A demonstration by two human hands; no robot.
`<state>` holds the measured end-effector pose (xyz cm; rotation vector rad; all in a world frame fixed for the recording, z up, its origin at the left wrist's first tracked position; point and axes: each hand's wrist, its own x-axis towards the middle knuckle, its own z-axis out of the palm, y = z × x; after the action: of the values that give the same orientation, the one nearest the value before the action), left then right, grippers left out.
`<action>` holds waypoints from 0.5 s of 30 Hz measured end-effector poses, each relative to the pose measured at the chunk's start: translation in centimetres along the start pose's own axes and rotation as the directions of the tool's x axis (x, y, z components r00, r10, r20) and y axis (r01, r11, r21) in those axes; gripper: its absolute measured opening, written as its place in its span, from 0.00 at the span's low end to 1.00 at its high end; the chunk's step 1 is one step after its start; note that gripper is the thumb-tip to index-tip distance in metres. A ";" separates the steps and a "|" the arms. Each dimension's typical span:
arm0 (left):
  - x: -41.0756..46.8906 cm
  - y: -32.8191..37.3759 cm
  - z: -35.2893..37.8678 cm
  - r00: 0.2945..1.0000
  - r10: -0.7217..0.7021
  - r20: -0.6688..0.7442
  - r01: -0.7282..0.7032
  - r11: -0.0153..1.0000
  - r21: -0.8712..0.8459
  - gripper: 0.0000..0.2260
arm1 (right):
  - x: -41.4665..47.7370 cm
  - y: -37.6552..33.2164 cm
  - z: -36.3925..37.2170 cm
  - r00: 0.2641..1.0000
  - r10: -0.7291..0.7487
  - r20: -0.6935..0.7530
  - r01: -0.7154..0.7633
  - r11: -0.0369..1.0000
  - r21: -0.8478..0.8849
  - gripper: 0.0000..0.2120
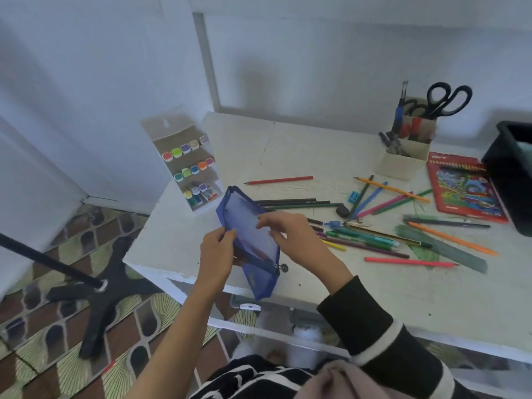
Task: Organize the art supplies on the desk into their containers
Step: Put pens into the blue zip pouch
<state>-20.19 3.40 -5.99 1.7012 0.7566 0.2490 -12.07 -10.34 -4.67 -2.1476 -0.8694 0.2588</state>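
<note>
A blue zip pouch (248,226) with a clear window is held up over the desk's front left edge. My left hand (216,256) pinches its near left edge. My right hand (290,237) grips the opposite side of the opening with curled fingers. The zipper pull (283,267) hangs at the pouch's lower end. Several coloured pencils and pens (371,226) lie scattered on the white desk (403,298) to the right of my hands. A red pencil (279,180) lies apart, farther back.
A clear marker box (187,162) stands at the desk's left edge. A beige organiser (403,156) with pens and black scissors (446,100) sits at the back right. A red pencil case (463,188), green ruler (443,249), sharpener (352,196), eraser (342,211) and black bin (512,174) lie right.
</note>
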 end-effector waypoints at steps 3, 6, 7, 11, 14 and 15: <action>-0.1 -0.2 0.1 1.000 -0.010 0.029 0.011 0.998 -0.060 0.13 | -0.8 1.0 -1.4 0.979 0.067 -0.193 -0.054 0.996 0.076 0.13; -0.3 0.3 0.6 0.997 -0.005 0.080 0.017 0.989 -0.147 0.11 | -2.5 4.1 -4.1 0.930 0.215 -0.299 -0.236 0.971 -0.039 0.09; -0.3 0.6 0.8 0.995 0.004 0.098 0.014 0.984 -0.176 0.11 | -3.2 5.3 -5.0 0.914 0.256 -0.316 -0.302 0.947 -0.108 0.08; -0.2 1.3 2.1 0.982 0.035 0.188 0.004 0.979 -0.206 0.12 | -5.5 8.9 -7.7 0.840 0.427 -0.335 -0.520 0.809 -0.274 0.06; -0.1 1.0 2.8 0.978 -0.025 0.207 0.047 0.993 -0.105 0.09 | -6.2 9.6 -7.8 0.819 0.487 -0.303 -0.569 0.754 -0.328 0.06; -0.1 0.9 2.9 0.980 -0.046 0.196 0.062 0.995 -0.078 0.08 | -6.2 9.5 -7.7 0.820 0.490 -0.296 -0.569 0.754 -0.328 0.06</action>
<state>-18.33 0.96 -5.94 1.5966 0.6375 0.0744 -8.49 -23.34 -7.16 -2.7347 -0.1725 0.1555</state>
